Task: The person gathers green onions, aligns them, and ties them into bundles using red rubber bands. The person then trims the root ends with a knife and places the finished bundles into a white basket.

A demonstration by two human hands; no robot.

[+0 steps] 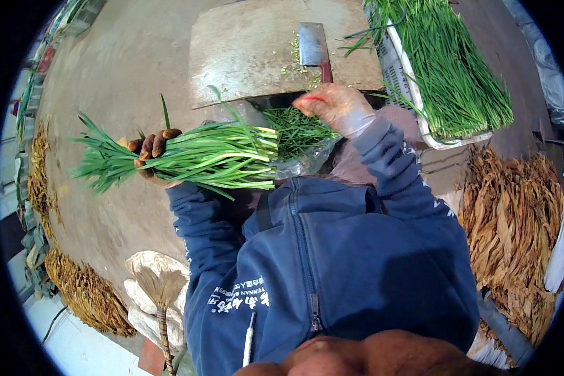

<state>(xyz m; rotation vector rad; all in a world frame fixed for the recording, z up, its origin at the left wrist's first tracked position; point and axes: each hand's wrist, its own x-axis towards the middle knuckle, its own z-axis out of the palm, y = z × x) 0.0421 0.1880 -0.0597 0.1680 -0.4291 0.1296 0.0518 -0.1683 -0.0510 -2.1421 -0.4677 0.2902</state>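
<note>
A large bunch of green leafy stalks, like garlic chives point(216, 155), lies level in my left hand point(152, 148), whose fingers wrap over it near the leaf tips. The pale cut ends point right. My right hand point(336, 108) is by the near edge of a wooden board point(244, 56), its fingers drawn together; whether anything thin is between them I cannot tell. On the board just beyond it rests a cleaver point(313, 44) with a red handle, among small pale trimmings point(295, 51). Below the board, a clear plastic bag point(305, 164) holds green cuttings point(301, 131).
A white plastic crate point(416, 94) full of the same green stalks stands at the upper right. Heaps of dried brown leaves point(512, 211) lie at the right and lower left. A straw broom point(162, 301) rests by white sacks point(141, 263) at the lower left.
</note>
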